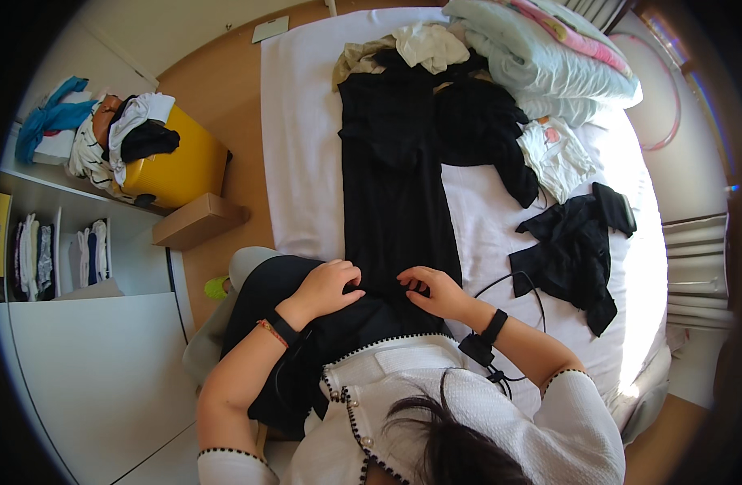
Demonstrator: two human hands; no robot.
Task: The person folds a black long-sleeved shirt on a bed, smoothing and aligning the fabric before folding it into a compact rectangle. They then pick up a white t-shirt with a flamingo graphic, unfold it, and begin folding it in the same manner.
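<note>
A long black garment (389,182) lies stretched lengthwise over the white bed sheet (301,151), its near end reaching my lap. Which kind of garment it is, I cannot tell. Above its near end, to the left, is my left hand (329,287), with thumb and fingers apart. My right hand (434,293) is across from it near the right edge, fingers loosely curled and thumb apart. Nothing shows between the fingers of either hand. Whether the fingertips touch the cloth is unclear, black on black. A dark band sits on each wrist.
Crumpled black clothing (477,124), a white printed garment (556,157) and another black garment (568,254) lie to the right. A folded pale quilt (528,60) is piled behind. A black cable (542,303) loops by my right arm. Left stand a yellow suitcase (183,157) and a cardboard box (198,221).
</note>
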